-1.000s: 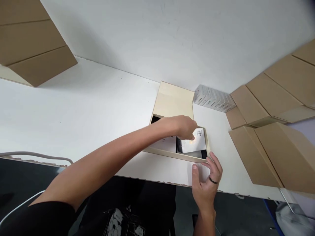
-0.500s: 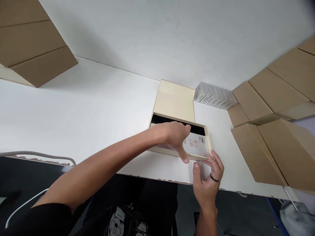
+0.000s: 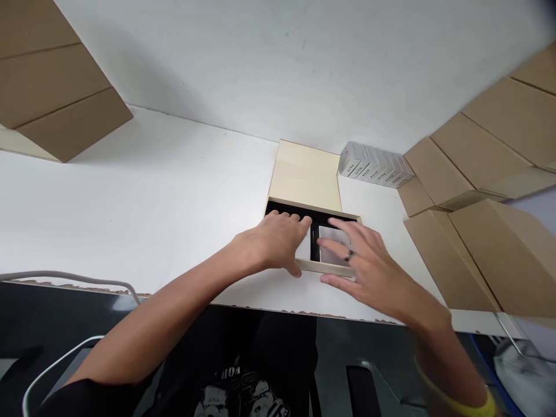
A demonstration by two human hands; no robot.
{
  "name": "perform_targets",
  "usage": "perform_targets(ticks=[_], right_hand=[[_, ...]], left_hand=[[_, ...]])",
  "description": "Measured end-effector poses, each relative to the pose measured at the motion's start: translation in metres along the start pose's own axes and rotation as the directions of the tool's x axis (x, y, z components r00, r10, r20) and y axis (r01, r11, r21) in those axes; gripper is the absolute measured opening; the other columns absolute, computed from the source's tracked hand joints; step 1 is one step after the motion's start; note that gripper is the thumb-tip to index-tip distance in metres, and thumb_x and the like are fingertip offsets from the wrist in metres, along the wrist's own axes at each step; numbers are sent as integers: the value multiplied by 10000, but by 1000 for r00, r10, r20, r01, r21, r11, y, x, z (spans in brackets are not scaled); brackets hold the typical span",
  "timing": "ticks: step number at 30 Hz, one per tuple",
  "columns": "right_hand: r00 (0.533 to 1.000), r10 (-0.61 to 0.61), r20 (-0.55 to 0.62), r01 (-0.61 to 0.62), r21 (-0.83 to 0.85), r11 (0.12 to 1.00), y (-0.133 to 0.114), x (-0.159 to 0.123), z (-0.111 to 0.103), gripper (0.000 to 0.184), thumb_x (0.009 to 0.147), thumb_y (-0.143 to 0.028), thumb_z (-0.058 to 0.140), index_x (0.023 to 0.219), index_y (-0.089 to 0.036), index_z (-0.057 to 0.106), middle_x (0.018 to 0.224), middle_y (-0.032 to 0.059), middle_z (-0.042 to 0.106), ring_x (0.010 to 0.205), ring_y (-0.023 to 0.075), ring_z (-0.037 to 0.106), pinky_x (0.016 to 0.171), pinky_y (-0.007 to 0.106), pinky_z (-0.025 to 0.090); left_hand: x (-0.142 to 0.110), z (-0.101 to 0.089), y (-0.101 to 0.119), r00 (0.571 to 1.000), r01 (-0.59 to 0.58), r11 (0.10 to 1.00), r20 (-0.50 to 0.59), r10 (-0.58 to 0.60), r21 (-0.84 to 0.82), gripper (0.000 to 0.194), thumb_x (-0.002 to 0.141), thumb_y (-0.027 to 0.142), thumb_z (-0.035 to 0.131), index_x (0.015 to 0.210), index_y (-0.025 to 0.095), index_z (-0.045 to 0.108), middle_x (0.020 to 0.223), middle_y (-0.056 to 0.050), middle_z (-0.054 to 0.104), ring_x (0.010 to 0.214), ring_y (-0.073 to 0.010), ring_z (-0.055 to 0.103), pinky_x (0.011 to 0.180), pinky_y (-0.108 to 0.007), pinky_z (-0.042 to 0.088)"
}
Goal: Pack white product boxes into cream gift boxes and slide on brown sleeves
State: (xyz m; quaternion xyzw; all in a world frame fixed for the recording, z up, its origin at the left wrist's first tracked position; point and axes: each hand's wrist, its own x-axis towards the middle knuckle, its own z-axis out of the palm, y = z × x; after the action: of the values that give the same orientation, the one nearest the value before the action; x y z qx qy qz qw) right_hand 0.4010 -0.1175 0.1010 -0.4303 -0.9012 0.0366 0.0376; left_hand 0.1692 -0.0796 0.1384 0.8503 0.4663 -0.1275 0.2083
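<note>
Close Work at an Open Box (image 3: 325, 267)

A person's L hand (image 3: 280, 240) spans the box's L side, fingers bent toward the far wall, thumb out past the near one; no firm hold visible. R hand (image 3: 367, 255), blurred, spreads wide over the R side, thumb apart, nothing visibly gripped. Box sits nr the front edge of a white table (image 3: 195, 202), cream lid (image 3: 306, 174) open on its far side. Inside: a white pack (image 3: 304, 248) L, mostly hidden, and a pale pack (image 3: 329, 256) R, w/ a black divider (image 3: 315, 243) btwn. Step in hand, judging by pose: prob. settling packs in their compts. Next move would call for light, even fingertip pressure, thumbs clear of the rim. Small cartons (image 3: 376, 165) stand in a row beyond, contents unseen.
</note>
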Motion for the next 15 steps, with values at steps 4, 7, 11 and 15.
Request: perform_targets(ticks=[4, 7, 11, 15], right_hand=[[897, -24, 441, 50, -49, 998, 6, 51, -17, 443, 860, -516, 722, 1209, -244, 693, 1254, 140, 568, 1154, 380, 563, 944, 553, 510], [833, -42, 552, 45, 7, 999, 6, 71, -21, 385, 819, -507, 713, 1067, -212, 724, 1066, 113, 576, 893, 291, 613, 732, 443, 540], [851, -56, 522, 40, 41, 998, 9, 74, -22, 341, 812, -507, 699, 977, -209, 719, 1021, 100, 586, 820, 262, 616, 682, 433, 550], [931, -52, 361, 3, 133, 991, 17, 41, -21, 497, 791, -584, 749, 1191, -293, 702, 1289, 102, 597, 1153, 349, 614, 934, 555, 573]], left_hand=[[5, -2, -1, 999, -30, 999, 30, 29, 44, 683, 770, 478, 868, 1252, 128, 534, 1180, -129, 652, 1051, -294, 623, 926, -392, 491], [9, -8, 1, 996, -39, 995, 80, 31, 93, 590, 759, 383, 844, 1200, 136, 540, 1130, -111, 654, 986, -277, 623, 881, -382, 496], [13, -11, 6, 993, -51, 992, 110, 39, 114, 500, 761, 275, 808, 1174, 129, 566, 1126, -132, 668, 998, -301, 632, 875, -407, 516], [-2, 1, 4, 998, -37, 997, -50, 40, 62, 645, 782, 288, 838, 1326, 114, 539, 1313, -180, 627, 1195, -370, 607, 1066, -513, 453]])
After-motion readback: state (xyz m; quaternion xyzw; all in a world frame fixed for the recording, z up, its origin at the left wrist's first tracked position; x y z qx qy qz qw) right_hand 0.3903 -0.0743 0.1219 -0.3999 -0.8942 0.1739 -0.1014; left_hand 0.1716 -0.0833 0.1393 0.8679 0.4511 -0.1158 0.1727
